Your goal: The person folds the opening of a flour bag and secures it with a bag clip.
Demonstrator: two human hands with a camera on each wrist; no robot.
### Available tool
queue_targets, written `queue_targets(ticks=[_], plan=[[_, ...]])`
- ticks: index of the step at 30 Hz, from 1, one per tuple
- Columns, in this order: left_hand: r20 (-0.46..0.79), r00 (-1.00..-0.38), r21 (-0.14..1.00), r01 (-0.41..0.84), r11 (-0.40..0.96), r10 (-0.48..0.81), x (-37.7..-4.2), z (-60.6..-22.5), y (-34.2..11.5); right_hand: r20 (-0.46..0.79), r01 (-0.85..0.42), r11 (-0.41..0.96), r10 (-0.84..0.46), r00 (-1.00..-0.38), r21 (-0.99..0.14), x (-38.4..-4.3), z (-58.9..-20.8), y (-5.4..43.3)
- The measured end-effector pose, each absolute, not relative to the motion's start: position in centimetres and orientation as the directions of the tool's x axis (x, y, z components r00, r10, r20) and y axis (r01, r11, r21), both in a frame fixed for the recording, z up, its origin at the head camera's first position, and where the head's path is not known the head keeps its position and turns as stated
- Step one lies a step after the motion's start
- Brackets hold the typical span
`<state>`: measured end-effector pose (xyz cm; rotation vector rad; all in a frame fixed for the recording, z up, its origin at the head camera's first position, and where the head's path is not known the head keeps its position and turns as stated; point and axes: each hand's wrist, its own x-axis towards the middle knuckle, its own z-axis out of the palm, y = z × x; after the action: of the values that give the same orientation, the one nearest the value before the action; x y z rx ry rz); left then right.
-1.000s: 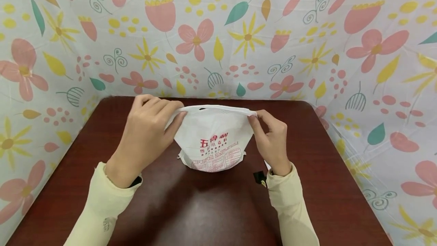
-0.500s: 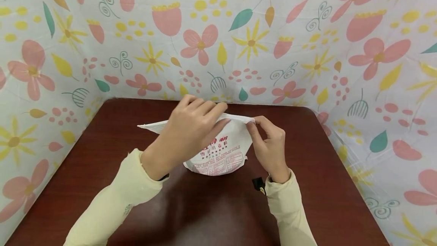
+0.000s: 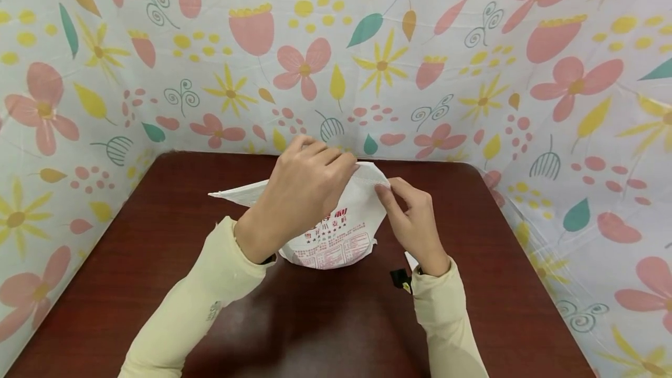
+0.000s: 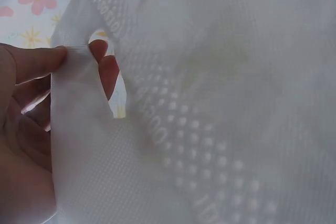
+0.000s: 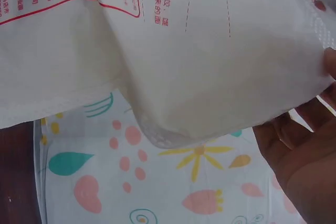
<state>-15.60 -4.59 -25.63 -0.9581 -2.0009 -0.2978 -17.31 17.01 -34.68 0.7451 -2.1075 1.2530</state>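
A white flour bag (image 3: 341,238) with red print and red characters stands in the middle of the head view, its base close over the table. My left hand (image 3: 299,191) crosses in front of it and pinches the top edge beside the cut-out handle hole (image 4: 118,103). In the left wrist view the thumb (image 4: 44,61) lies on the near side, and fingertips show through the hole. The right upper edge is pinched by my right hand (image 3: 415,214). The bag's left top corner (image 3: 238,192) sticks out free past my left hand, which hides part of the print.
A dark red-brown table (image 3: 525,319) lies beneath. Behind it and along both sides hangs a white curtain (image 3: 451,4) with flower and leaf patterns. A small black object (image 3: 400,278) sits at the right sleeve cuff.
My left hand has let go of the bag's left top corner, moved right and taken hold near the middle, lifting the edge there. My right hand keeps its pinch on the right side.
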Motion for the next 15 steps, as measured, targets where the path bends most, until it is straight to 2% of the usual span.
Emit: queue_targets(ticks=[8, 15], plan=[[0.81, -0.317, -0.087, 0.767, 0.636, 0.493, -16.8, -25.4, -4.7, 0.73, -0.712, 0.412, -0.148, -0.668, -0.568, -17.7, -34.9, 17.1], [0.815, -0.343, -0.041, 0.77, 0.637, 0.466, -17.6, -24.8, -5.2, 0.685, -0.662, 0.465, -0.149, -0.714, -0.589, -18.3, -35.2, 17.9]])
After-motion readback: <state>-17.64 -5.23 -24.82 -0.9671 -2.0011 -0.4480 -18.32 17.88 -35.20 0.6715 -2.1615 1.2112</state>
